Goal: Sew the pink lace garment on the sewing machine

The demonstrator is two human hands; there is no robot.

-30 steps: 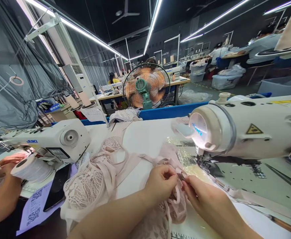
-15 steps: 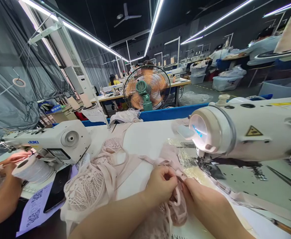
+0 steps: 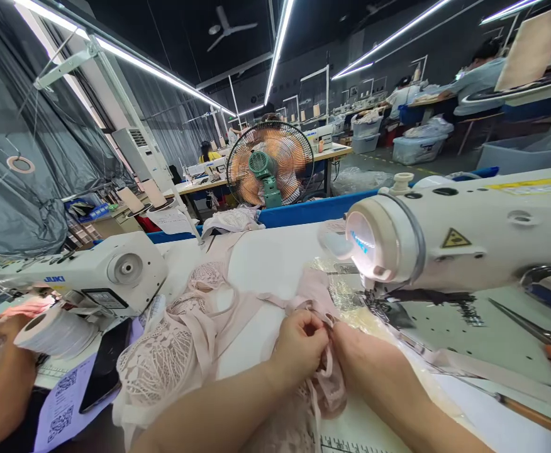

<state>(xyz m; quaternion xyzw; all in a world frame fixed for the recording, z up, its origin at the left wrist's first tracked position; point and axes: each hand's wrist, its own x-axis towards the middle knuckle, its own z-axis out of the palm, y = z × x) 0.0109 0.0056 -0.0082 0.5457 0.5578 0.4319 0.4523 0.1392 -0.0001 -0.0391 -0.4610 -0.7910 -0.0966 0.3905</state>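
Note:
My left hand (image 3: 299, 345) is closed in a pinch on a pale pink bra (image 3: 314, 290), at a narrow strap or band of it. Close against it, my right hand (image 3: 372, 355) grips the same piece, its fingertips mostly hidden behind the cloth. A loop of strap and sheer fabric hangs below both hands. More pale pink lace bras (image 3: 162, 358) lie to the left, joined by bands across the white table (image 3: 270, 258). Just right of my hands stands the sewing machine head (image 3: 384, 233), over a plate covered with shiny clear film.
Scissors (image 3: 534, 324) with orange handles and a wooden-handled tool (image 3: 534, 415) lie at right. To the left are a phone (image 3: 105, 365), a thread cone (image 3: 56, 330), and a second machine (image 3: 110, 270) where a co-worker's hands (image 3: 9, 327) work. A fan (image 3: 270, 165) stands beyond the table.
My right hand has turned and drawn in closer to the left, with its fingers further behind the cloth. The view has shifted slightly right, showing more of the scissors.

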